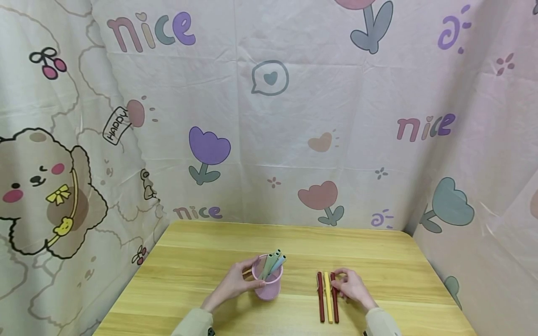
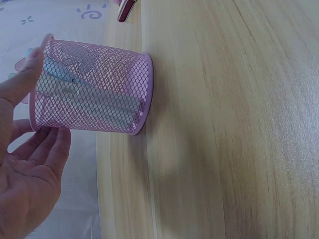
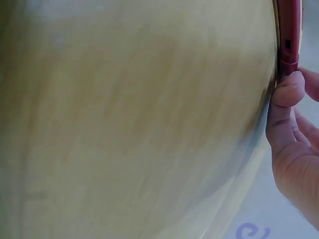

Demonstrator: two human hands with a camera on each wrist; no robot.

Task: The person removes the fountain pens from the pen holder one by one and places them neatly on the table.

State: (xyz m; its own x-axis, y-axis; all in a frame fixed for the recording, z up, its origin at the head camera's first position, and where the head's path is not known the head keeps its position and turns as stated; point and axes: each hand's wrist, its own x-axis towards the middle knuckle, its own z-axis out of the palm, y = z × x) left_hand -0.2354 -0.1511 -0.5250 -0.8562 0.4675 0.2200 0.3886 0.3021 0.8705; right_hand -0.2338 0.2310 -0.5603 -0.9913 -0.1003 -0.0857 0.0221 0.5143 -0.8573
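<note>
My left hand [image 1: 237,283] holds a pink mesh pen cup [image 1: 268,291] near its rim, thumb on the near side and fingers on the far side. Several pens [image 1: 273,265] in pale green and light blue lean inside it; their barrels show through the mesh in the left wrist view. To the right, two dark red pens and a yellow pen [image 1: 328,298] lie side by side on the table. With thumb and fingers, my right hand [image 1: 352,285] pinches the rightmost dark red pen [image 1: 335,303] close to its upper end. The other dark red pen [image 1: 321,297] lies leftmost.
Everything stands on a light wood-grain table [image 1: 201,252]. A printed cloth [image 1: 269,140] with flowers and lettering hangs behind the table's far edge and along both sides. Bare tabletop separates the cup from the row of pens.
</note>
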